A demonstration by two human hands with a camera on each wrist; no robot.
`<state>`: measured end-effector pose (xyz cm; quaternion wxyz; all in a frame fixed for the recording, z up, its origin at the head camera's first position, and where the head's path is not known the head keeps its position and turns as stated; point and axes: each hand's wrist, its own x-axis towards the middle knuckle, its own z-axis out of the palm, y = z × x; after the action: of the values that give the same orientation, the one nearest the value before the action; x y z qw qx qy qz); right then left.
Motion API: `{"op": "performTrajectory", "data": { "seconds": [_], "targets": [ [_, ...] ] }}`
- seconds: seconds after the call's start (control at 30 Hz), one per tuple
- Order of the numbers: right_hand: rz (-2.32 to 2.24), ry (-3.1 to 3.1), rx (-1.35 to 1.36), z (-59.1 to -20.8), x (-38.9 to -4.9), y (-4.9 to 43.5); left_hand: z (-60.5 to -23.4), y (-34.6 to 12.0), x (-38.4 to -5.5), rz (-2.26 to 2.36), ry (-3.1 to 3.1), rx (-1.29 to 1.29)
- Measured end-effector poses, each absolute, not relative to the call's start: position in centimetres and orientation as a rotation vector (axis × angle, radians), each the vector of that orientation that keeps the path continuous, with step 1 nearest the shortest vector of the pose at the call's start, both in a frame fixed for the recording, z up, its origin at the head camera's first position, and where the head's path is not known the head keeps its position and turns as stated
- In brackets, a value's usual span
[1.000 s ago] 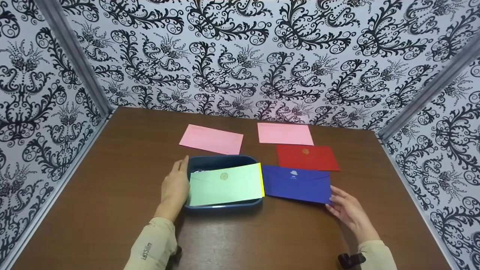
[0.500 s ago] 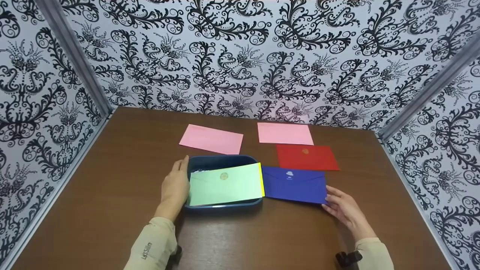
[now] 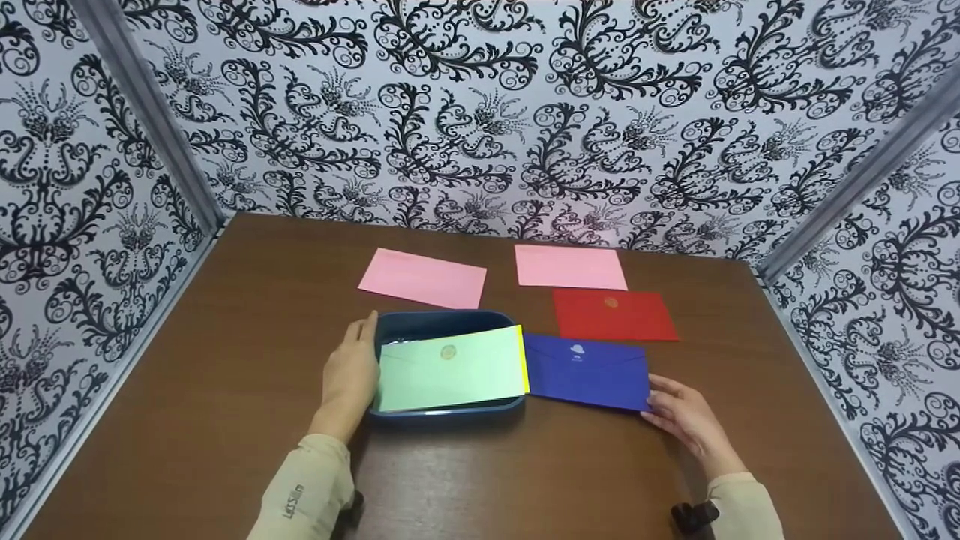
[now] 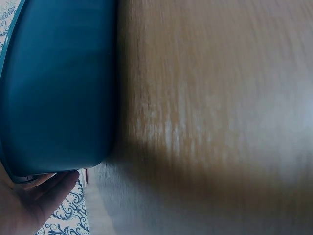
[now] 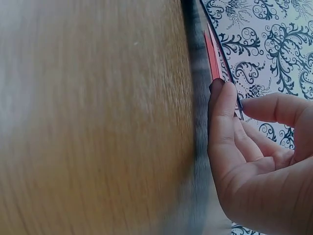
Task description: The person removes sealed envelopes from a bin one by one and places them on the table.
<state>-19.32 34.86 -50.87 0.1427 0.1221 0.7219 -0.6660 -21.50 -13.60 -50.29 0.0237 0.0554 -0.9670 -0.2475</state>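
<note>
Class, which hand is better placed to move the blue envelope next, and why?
The right hand, most likely: it pinches the blue envelope, while the left hand rests against the left end of the blue bin.

The right hand (image 5: 259, 169) is pinching an envelope (image 5: 229, 66); a red strip (image 5: 212, 58) and the wall (image 5: 288, 46) are showing beyond, the surface (image 5: 98, 117) filling the left.
</note>
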Motion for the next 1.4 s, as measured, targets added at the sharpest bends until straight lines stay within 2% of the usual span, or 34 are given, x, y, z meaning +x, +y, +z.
{"op": "performTrajectory", "data": {
  "seconds": [1.4],
  "targets": [
    [-1.86, 2.24, 0.401, -51.01, -19.43, 34.61, -50.28, -13.64, -21.42, -0.766, -2.977, 0.168]
  ]
}}
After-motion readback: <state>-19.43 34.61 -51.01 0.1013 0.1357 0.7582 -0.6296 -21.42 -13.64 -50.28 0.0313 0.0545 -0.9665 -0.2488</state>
